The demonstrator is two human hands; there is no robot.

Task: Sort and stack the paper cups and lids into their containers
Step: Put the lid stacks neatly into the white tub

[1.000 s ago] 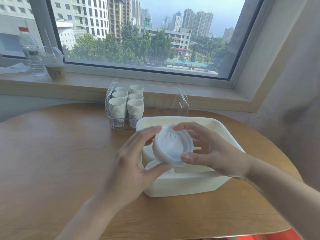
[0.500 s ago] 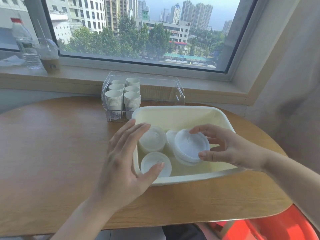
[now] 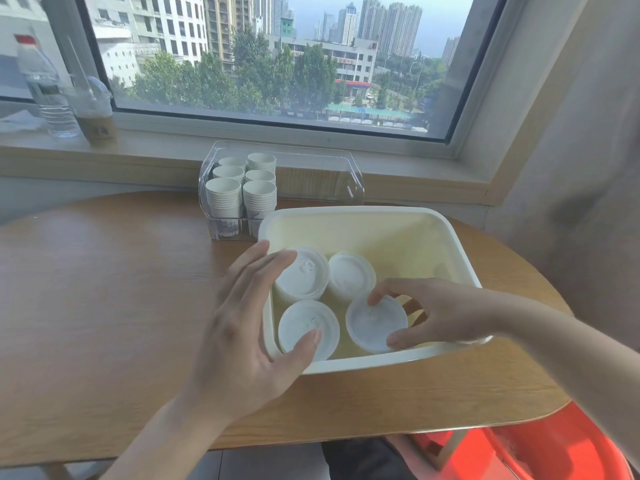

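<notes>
A cream plastic tub (image 3: 446,233) sits on the round wooden table and holds white lid stacks. My right hand (image 3: 440,313) pinches a stack of white lids (image 3: 374,322) between fingers and thumb, low in the tub's front right. My left hand (image 3: 249,320) is spread with straight fingers over the tub's left wall; its thumb touches the front-left lid stack (image 3: 303,323) and its fingertips reach the back-left lid stack (image 3: 306,275). A third lid stack (image 3: 349,275) stands behind. Stacked white paper cups (image 3: 242,192) fill the left part of a clear bin (image 3: 346,181).
A water bottle (image 3: 45,84) and a lidded iced drink cup (image 3: 95,116) stand on the window sill at far left. A red plastic seat (image 3: 561,448) shows below the table's front right edge. The table's left half is bare wood (image 3: 104,289).
My right hand carried the lid stack from in front of me down into the tub's front right. My left hand let go of it and now spreads over the tub's left side.
</notes>
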